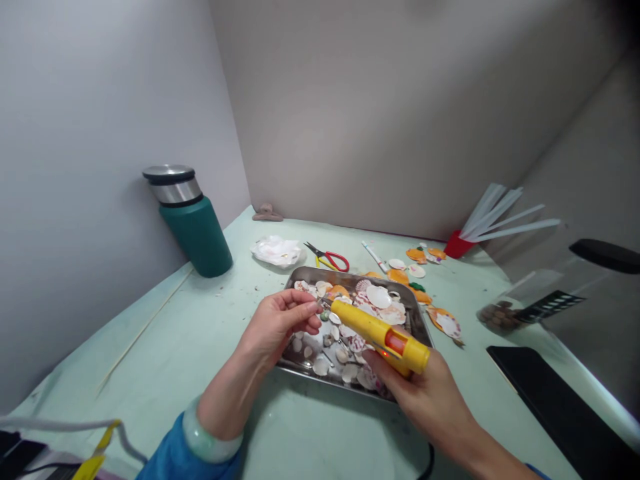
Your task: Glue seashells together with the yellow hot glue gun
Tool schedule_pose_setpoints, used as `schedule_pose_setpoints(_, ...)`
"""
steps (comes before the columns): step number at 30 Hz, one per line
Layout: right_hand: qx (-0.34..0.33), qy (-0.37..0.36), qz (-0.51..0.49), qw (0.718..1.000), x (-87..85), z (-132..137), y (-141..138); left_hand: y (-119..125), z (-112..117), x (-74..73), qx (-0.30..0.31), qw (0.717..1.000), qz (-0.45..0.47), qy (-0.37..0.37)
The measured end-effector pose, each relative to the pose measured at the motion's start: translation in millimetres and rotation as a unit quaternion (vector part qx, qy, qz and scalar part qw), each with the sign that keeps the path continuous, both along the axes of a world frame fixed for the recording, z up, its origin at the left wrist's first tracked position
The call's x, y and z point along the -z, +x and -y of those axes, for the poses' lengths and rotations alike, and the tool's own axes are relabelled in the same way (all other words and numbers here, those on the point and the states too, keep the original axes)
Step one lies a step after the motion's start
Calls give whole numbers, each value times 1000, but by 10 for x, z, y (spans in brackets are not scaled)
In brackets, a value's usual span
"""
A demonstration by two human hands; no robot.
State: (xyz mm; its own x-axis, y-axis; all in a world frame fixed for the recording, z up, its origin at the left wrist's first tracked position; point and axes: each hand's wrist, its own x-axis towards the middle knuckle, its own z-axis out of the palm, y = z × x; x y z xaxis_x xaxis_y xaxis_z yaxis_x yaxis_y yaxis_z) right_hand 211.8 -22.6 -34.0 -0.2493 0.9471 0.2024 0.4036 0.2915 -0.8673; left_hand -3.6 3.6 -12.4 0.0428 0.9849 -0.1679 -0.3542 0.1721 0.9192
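My right hand (425, 393) is closed round a yellow glue gun (380, 333), whose nozzle points left toward my left hand. My left hand (280, 323) pinches a small shell (325, 315) right at the gun's tip. Both hands hover over a metal tray (305, 275) filled with several white, pink and orange shells. A pale green bangle sits on my left wrist.
A green flask (193, 227) with a steel lid stands at the left wall. Behind the tray lie red-handled scissors (330, 257), a crumpled white tissue (277, 251), a white tube and loose orange shells (420, 257). A red cup (457, 245) holds glue sticks. A black slab (560, 407) lies right.
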Motion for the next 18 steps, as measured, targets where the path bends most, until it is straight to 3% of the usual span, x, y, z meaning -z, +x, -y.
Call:
schedule_pose_setpoints(7, 18, -11, -12, 1000, 10, -6, -11, 1, 7, -16, 3, 1000, -20, 4)
schedule_pose_setpoints(10, 67, -33, -44, 996, -35, -33, -12, -10, 14, -29, -25, 988, -154, 23)
schedule_pose_setpoints(12, 93, -38, -60, 993, -76, -51, -8, -35, 19, -16, -54, 943, -318, 81)
schedule_pose_setpoints(14, 109, -31, -73, 991, -110, -68, 0, -68, 25, 12, -53, 862, -475, 170)
schedule_pose_setpoints(16, 115, -23, -74, 990, -130, -82, 12, -100, 29, 42, -6, 781, -578, 234)
schedule_pose_setpoints(18, 118, -17, -65, 991, -131, -91, 29, -128, 27, 63, 47, 727, -637, 254)
